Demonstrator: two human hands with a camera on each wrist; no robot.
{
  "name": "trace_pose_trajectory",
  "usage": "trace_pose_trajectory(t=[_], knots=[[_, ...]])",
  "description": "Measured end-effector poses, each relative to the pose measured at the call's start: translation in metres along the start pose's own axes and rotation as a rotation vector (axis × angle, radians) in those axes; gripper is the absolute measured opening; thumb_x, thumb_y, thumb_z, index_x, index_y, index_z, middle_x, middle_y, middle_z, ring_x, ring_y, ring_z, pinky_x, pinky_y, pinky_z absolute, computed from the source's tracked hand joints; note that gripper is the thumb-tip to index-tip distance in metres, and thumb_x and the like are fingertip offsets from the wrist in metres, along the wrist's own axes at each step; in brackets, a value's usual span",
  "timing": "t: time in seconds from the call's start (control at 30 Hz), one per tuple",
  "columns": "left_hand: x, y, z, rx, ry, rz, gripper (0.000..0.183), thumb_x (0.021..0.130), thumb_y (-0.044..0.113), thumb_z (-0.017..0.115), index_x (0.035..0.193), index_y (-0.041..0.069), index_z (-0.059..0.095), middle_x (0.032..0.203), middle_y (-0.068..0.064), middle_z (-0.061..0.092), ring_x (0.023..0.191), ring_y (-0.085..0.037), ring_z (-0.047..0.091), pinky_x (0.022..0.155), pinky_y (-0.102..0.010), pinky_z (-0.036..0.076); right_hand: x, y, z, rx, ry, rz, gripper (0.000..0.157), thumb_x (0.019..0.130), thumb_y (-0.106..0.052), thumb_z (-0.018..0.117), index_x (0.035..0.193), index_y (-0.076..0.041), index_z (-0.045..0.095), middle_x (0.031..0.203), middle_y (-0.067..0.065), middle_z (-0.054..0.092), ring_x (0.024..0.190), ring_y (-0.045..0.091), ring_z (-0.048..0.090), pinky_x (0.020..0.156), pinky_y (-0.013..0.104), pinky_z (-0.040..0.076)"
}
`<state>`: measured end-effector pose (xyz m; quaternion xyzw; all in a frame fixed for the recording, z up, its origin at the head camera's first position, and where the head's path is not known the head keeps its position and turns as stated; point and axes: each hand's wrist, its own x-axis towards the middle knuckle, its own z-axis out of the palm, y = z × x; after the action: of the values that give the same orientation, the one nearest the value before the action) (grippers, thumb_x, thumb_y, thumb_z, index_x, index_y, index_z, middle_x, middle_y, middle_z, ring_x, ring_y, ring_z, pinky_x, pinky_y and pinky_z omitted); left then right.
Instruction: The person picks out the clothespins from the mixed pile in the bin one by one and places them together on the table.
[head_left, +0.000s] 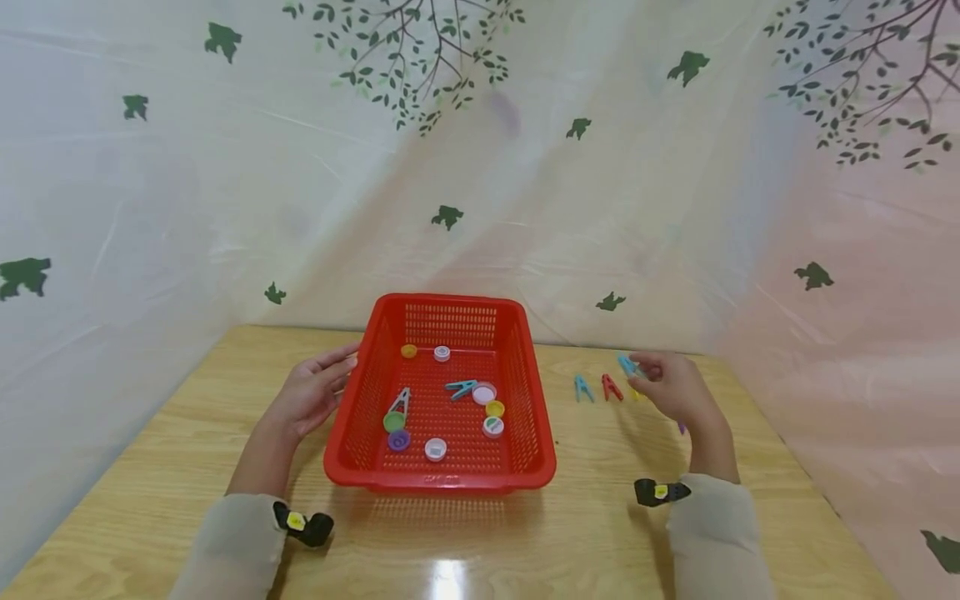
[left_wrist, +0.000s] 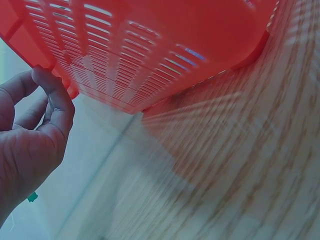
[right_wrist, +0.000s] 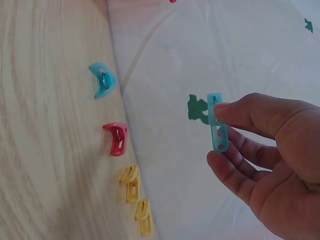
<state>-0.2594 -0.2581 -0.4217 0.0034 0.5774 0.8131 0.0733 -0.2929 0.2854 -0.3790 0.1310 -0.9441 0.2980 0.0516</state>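
Peg (right_wrist: 214,120), light blue, is pinched between the thumb and fingers of the right hand (head_left: 675,392), held clear of the tabletop (head_left: 600,542) beside a short row of others: a second blue peg (right_wrist: 110,79), a red peg (right_wrist: 119,127) and two yellow pegs (right_wrist: 143,209). Something purple (head_left: 682,427) shows partly behind the right wrist. Left of that row stands the red basket (head_left: 480,482), with bottle caps (head_left: 399,440) on its floor along with a blue-green peg (head_left: 463,389) and a grey peg (head_left: 403,402). The left hand (head_left: 315,392) is relaxed, fingers loosely bent with their tips at the outside of the basket's left rim; whether they press on it, I cannot tell. The step in hand looks to be the lift of one peg out of the row, with the basket apparently minded by the other hand. The next move, as I judge it, calls for a steady pinch on the peg's narrow body and, if it is bound for the basket, a path over the near right wall, high enough to clear the rim, before the fingers part.
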Motion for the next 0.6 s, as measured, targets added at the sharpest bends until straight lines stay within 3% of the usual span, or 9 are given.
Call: trace_pose_trajectory(t=[0.13, 0.23, 0.33, 0.37, 0.47, 0.53, 0.6], knots=[[0.001, 0.000, -0.001, -0.009, -0.003, 0.002, 0.052, 0.102, 0.021, 0.065, 0.150, 0.007, 0.051, 0.122, -0.001, 0.072, 0.106, -0.018, 0.072, 0.090, -0.037, 0.059, -0.001, 0.011, -0.001, -0.002, -0.024, 0.052, 0.043, 0.100, -0.015, 0.066, 0.138, 0.005, 0.060, 0.127, 0.029, 0.064, 0.117, 0.045, 0.060, 0.093, 0.058, 0.054], [0.001, 0.001, 0.000, -0.009, 0.004, 0.003, 0.051, 0.102, 0.021, 0.066, 0.149, 0.007, 0.052, 0.122, 0.000, 0.073, 0.106, -0.017, 0.072, 0.091, -0.036, 0.059, -0.003, 0.017, -0.002, 0.028, -0.049, 0.102, 0.044, 0.100, -0.017, 0.065, 0.139, 0.004, 0.059, 0.131, 0.031, 0.061, 0.118, 0.046, 0.058, 0.076, 0.052, 0.060], [0.001, 0.000, -0.001, -0.006, 0.005, 0.005, 0.052, 0.102, 0.021, 0.066, 0.149, 0.007, 0.051, 0.123, 0.001, 0.072, 0.107, -0.017, 0.071, 0.091, -0.036, 0.059, -0.006, 0.023, -0.002, 0.036, -0.065, 0.131, 0.046, 0.101, -0.019, 0.065, 0.139, 0.005, 0.058, 0.133, 0.033, 0.058, 0.118, 0.045, 0.057, 0.062, 0.039, 0.057], [0.000, 0.000, 0.000, -0.003, 0.004, 0.003, 0.052, 0.102, 0.022, 0.066, 0.150, 0.008, 0.051, 0.123, 0.001, 0.072, 0.108, -0.017, 0.071, 0.091, -0.036, 0.059, -0.006, 0.025, -0.002, 0.049, -0.071, 0.145, 0.046, 0.101, -0.019, 0.065, 0.139, 0.005, 0.058, 0.134, 0.034, 0.058, 0.110, 0.045, 0.060, 0.056, 0.038, 0.055], [0.000, 0.000, -0.001, 0.000, -0.006, 0.004, 0.053, 0.102, 0.022, 0.065, 0.151, 0.007, 0.049, 0.124, 0.001, 0.072, 0.109, -0.017, 0.071, 0.092, -0.036, 0.059, -0.009, 0.031, -0.002, 0.062, -0.081, 0.164, 0.046, 0.100, -0.018, 0.065, 0.138, 0.007, 0.057, 0.133, 0.035, 0.058, 0.080, 0.035, 0.065, 0.055, 0.034, 0.054], [0.000, 0.000, -0.001, -0.002, -0.011, 0.005, 0.051, 0.103, 0.021, 0.064, 0.150, 0.007, 0.050, 0.123, 0.001, 0.072, 0.108, -0.017, 0.071, 0.091, -0.036, 0.059, -0.011, 0.034, -0.001, 0.082, -0.089, 0.181, 0.046, 0.100, -0.017, 0.066, 0.138, 0.008, 0.057, 0.131, 0.035, 0.059, 0.059, 0.025, 0.057, 0.050, 0.037, 0.054], [0.000, 0.001, -0.002, -0.009, -0.019, 0.010, 0.048, 0.103, 0.019, 0.063, 0.149, 0.008, 0.052, 0.122, 0.001, 0.073, 0.107, -0.017, 0.071, 0.091, -0.036, 0.059, -0.013, 0.035, -0.002, 0.092, -0.096, 0.198, 0.046, 0.100, -0.015, 0.066, 0.137, 0.009, 0.056, 0.129, 0.035, 0.059, 0.051, 0.017, 0.051, 0.047, 0.037, 0.053]])
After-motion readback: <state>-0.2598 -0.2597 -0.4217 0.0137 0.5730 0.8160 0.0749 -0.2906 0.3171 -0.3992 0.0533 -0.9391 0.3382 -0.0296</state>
